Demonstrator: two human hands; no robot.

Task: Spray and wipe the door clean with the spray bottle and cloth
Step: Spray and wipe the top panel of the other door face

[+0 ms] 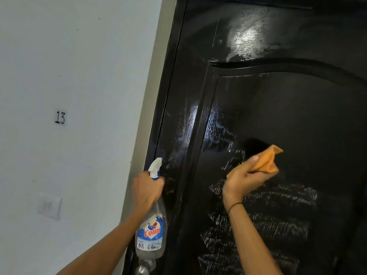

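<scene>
**Cloth held against the door, bottle raised at its left edge**

The right hand (243,180) is raised in front of the black door (297,116), its forearm rising from the lower edge of the view and its wrist bent back. A thin dark band (234,206) is worn on that wrist. The fingers are curled round a bunched orange cloth (266,161), which is gripped between thumb and fingers and held at the door's raised panel; whether it is pressed onto the surface cannot be told. Pale streaks of wet are seen on the panel below and left of the cloth, and a bright sheen is seen near the door's top.

The left hand (147,189) is lifted at the door's left edge, its arm coming in from the lower left. It is wrapped round the neck of the bottle (152,233), just under the white and blue spray head, which is pointed up and to the right. The clear body hangs below the fist, its blue label turned toward the camera. A metal knob (142,269) is partly seen under the bottle.

On the pale wall (79,56) to the left, the number 13 (60,117) is written, and a white switch plate (49,207) is set lower down.
</scene>
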